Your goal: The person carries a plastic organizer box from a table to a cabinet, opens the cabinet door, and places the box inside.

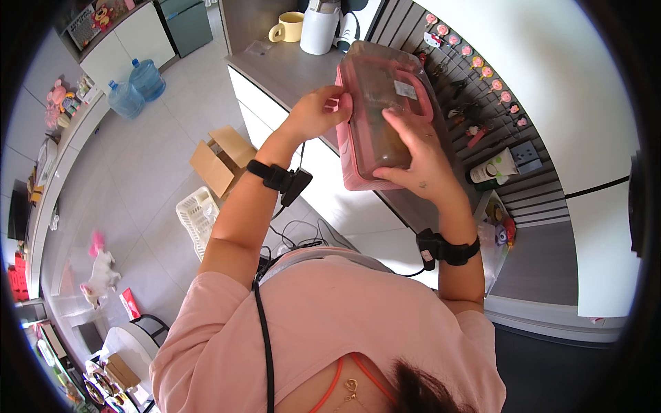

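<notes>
A pink plastic storage box (351, 164) with a clear smoky lid (373, 77) stands on the grey countertop near its front edge. The fingers and thumb of my left hand (319, 112) are around the pink latch (344, 107) on the box's near side. My right hand (424, 157) rests spread on top of the lid, thumb apart from the index finger. A pink carry handle (424, 98) and a white label lie on the lid beyond it. The lid sits on the box; its contents show only dimly.
A yellow mug (289, 28) and a white jug (319, 31) stand behind the box. A lotion tube (494, 166) is at the right wall. Below are an open cardboard box (219, 168), a white plastic basket (193, 211), loose cables (302, 240) and a white dog (103, 273).
</notes>
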`<state>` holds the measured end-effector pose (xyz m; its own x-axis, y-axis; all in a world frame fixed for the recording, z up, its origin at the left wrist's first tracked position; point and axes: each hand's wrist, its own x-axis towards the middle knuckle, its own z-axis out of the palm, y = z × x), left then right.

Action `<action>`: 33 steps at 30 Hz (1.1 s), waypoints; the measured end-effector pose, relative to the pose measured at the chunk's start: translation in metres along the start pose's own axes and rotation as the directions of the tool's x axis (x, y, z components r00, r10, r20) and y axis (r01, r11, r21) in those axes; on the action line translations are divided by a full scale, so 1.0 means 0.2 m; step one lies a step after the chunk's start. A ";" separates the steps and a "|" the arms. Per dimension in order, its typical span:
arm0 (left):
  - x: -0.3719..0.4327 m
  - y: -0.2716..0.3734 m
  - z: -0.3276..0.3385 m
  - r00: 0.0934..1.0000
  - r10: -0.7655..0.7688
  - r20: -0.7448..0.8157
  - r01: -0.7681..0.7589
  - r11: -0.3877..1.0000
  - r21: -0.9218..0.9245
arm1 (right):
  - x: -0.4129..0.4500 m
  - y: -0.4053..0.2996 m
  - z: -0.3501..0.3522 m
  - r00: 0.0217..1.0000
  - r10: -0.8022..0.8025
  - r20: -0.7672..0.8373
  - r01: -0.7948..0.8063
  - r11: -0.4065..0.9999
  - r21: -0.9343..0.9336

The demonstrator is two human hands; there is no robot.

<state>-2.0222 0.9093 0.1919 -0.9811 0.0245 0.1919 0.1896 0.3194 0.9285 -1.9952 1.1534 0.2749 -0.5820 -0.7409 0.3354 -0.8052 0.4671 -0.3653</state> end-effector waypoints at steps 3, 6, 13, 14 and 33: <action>-0.04 -0.11 0.03 0.999 -0.038 0.006 0.038 0.996 -0.086 | -0.02 0.00 0.09 0.998 0.010 0.059 0.004 0.974 -0.226; -0.05 -0.15 0.05 0.990 -0.130 0.047 0.138 0.909 -0.393 | -0.02 0.01 0.08 0.997 -0.007 0.071 0.022 0.978 -0.205; -0.01 -0.20 0.16 0.950 -0.304 0.064 0.286 0.775 -0.564 | -0.01 -0.01 0.04 0.990 0.021 0.137 0.010 0.975 -0.220; -0.01 -0.21 0.16 0.959 -0.277 0.054 0.258 0.782 -0.568 | 0.00 -0.01 0.04 0.990 0.021 0.140 0.010 0.976 -0.219; 0.03 -0.23 0.17 0.905 -0.325 0.273 0.396 0.414 -0.820 | 0.00 0.01 0.05 0.995 -0.077 0.064 0.090 0.963 -0.252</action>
<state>-2.0381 0.9270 0.1402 -0.9605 0.1771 -0.2148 -0.2783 -0.6347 0.7209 -1.9951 1.1487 0.2654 -0.5101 -0.8039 0.3060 -0.8571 0.5048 -0.1026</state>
